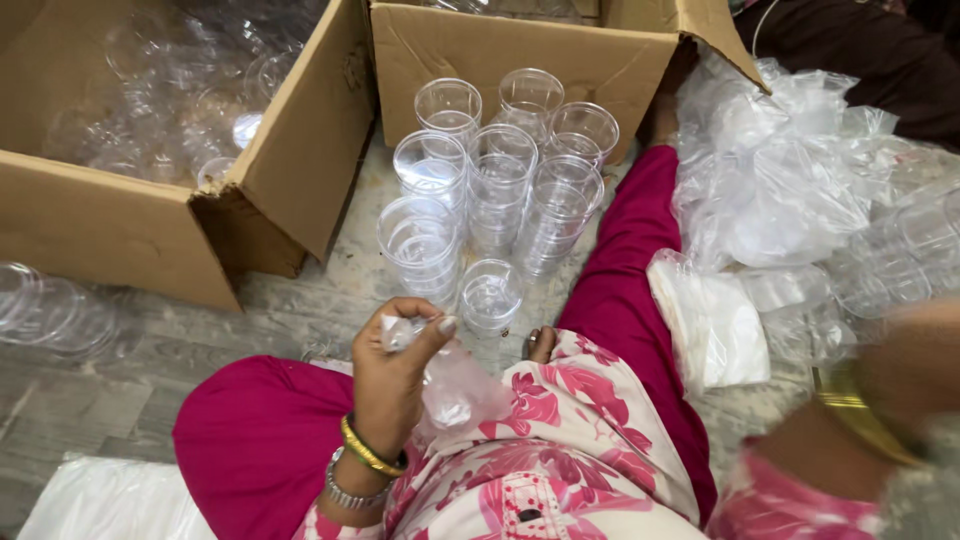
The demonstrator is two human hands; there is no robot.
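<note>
Two cardboard boxes (300,150) stand on the floor, about nine cup stacks (495,190) upright between them. A heap of bags (790,170) lies right. The left hand (395,375) pinches one crumpled bag (450,385), its length slanting down-right over the lap. The right hand (915,365) is blurred; I cannot tell its grip.

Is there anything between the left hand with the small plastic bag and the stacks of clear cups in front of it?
Nothing visible. The left hand holds the small plastic bag just short of the nearest cup stack; only bare floor lies between them.
</note>
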